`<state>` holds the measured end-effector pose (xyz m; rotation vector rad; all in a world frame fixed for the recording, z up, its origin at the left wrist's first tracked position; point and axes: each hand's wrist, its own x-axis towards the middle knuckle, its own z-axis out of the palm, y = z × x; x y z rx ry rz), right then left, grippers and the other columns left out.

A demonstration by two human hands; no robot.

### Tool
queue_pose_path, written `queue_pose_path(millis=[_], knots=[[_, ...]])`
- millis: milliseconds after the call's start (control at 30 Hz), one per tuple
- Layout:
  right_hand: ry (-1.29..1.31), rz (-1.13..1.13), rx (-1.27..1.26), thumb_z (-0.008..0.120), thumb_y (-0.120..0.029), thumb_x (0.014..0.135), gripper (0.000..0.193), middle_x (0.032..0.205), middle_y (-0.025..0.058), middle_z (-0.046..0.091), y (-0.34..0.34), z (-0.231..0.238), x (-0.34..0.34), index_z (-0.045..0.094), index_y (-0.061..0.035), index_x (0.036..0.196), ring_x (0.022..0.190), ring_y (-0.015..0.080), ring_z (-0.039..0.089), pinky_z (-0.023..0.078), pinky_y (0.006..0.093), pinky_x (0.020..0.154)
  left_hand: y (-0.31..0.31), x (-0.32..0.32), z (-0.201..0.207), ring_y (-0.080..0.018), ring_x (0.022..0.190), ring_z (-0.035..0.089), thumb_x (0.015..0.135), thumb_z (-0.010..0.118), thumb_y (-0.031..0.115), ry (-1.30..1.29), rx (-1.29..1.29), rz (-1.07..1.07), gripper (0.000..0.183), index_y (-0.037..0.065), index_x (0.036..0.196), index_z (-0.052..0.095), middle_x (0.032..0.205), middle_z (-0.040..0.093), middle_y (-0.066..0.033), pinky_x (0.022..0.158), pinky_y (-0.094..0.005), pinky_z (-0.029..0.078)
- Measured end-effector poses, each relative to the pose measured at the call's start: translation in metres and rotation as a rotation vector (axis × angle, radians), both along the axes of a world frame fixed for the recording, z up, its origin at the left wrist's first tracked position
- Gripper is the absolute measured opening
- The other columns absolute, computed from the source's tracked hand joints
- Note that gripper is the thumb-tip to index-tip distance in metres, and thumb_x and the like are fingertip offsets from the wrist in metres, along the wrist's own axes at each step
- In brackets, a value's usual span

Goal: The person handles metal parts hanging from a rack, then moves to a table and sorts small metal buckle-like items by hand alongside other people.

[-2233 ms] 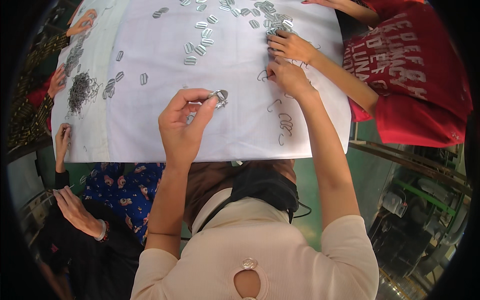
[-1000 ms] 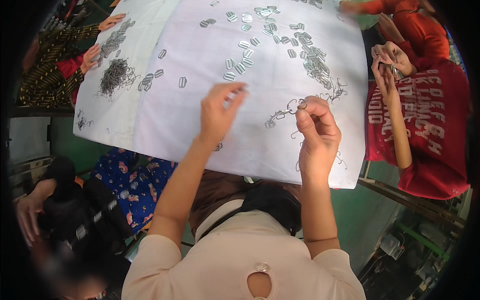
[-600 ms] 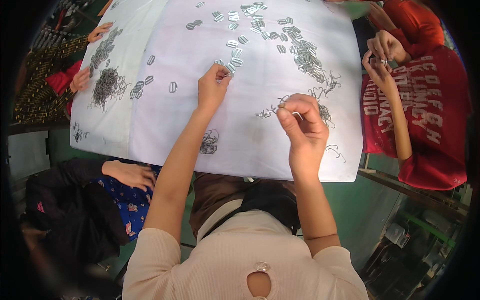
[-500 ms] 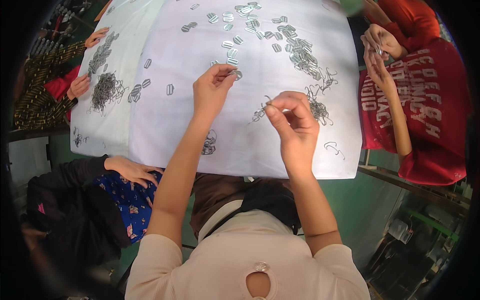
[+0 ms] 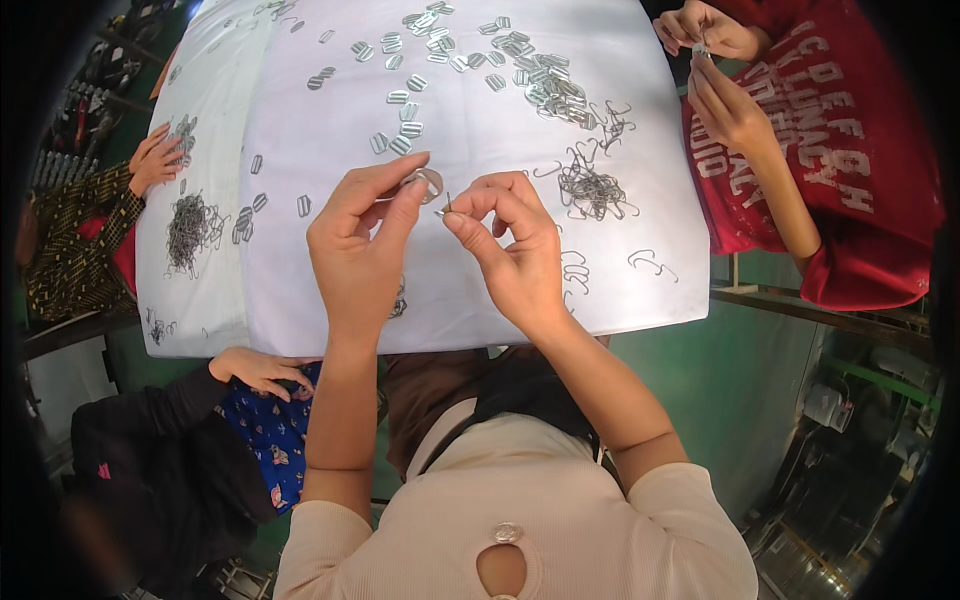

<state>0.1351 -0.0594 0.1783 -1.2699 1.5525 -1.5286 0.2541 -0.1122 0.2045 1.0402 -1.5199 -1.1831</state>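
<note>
Between the thumb and forefinger of my left hand (image 5: 358, 245) is a silvery metal slide buckle (image 5: 430, 182), held up over the white cloth. My right hand (image 5: 518, 245) pinches a thin wire hook (image 5: 448, 203) close beside the buckle; a small gap shows between the two pieces. Most of the hook is hidden by my fingertips. Beyond my hands lies a trail of loose slide buckles (image 5: 410, 130), which runs into a heap of buckles (image 5: 555, 95). Right of my right hand sits a tangled pile of wire hooks (image 5: 592, 188).
A white-covered table (image 5: 480, 330) spans the view. More hooks (image 5: 188, 235) are heaped at its left, with scattered buckles (image 5: 304, 206) nearby. Co-workers' hands are at the left edge (image 5: 155, 160) and upper right (image 5: 735, 110); another person's hand (image 5: 262, 372) rests at lower left.
My hands have come together, the right one moving left with its hook toward the buckle in my left hand. The whole view has shifted, so the table's contents appear further left.
</note>
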Motion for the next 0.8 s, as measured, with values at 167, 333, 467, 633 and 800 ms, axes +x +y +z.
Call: queue_pose_path(millis=[167, 333, 467, 633, 800], knots=[[-0.009, 0.020, 0.017, 0.064, -0.002, 0.073, 0.008, 0.080, 0.0045, 0.050, -0.001, 0.008, -0.004, 0.060, -0.0026, 0.080, 0.072, 0.0149, 0.049, 0.040, 0.0265, 0.063, -0.001, -0.001, -0.002, -0.0090, 0.079, 0.054, 0.081, 0.056, 0.001, -0.016, -0.013, -0.076, 0.020, -0.001, 0.101, 0.061, 0.090, 0.058, -0.0055, 0.067, -0.0201, 0.045], [0.051, 0.020, 0.018, 0.063, -0.002, 0.073, 0.008, 0.081, 0.0052, 0.051, -0.001, 0.009, -0.001, 0.060, -0.0022, 0.080, 0.072, 0.0152, 0.050, 0.041, 0.0264, 0.063, 0.000, 0.002, 0.003, -0.0092, 0.079, 0.054, 0.082, 0.055, 0.001, -0.044, -0.022, -0.072, 0.020, 0.000, 0.101, 0.061, 0.089, 0.058, -0.0051, 0.067, -0.0205, 0.045], [0.078, 0.055, 0.003, 0.064, -0.004, 0.073, 0.009, 0.082, 0.0060, 0.052, 0.000, 0.010, -0.002, 0.061, -0.0025, 0.081, 0.072, 0.0156, 0.052, 0.042, 0.0258, 0.062, 0.001, 0.003, 0.003, -0.0093, 0.078, 0.055, 0.080, 0.056, 0.000, 0.005, -0.027, -0.081, 0.020, 0.003, 0.098, 0.064, 0.087, 0.059, -0.0052, 0.066, -0.0206, 0.045], [0.125, 0.105, 0.101, 0.064, -0.005, 0.073, 0.013, 0.081, 0.0052, 0.054, -0.010, 0.004, -0.020, 0.061, -0.0039, 0.085, 0.070, 0.0155, 0.055, 0.043, 0.0258, 0.062, 0.003, 0.009, 0.002, -0.0084, 0.076, 0.054, 0.080, 0.057, 0.000, 0.009, -0.103, -0.052, 0.019, 0.003, 0.098, 0.064, 0.087, 0.058, -0.0047, 0.064, -0.0192, 0.043], [0.773, 0.148, 0.471, 0.059, -0.006, 0.072, 0.007, 0.085, 0.0124, 0.059, -0.043, -0.072, -0.115, 0.059, -0.0030, 0.079, 0.075, 0.0280, 0.058, 0.046, 0.0352, 0.062, 0.003, 0.012, 0.012, -0.0081, 0.075, 0.053, 0.081, 0.057, 0.001, 0.009, -0.110, -0.039, 0.019, 0.003, 0.098, 0.064, 0.089, 0.057, -0.0052, 0.062, -0.0188, 0.044]])
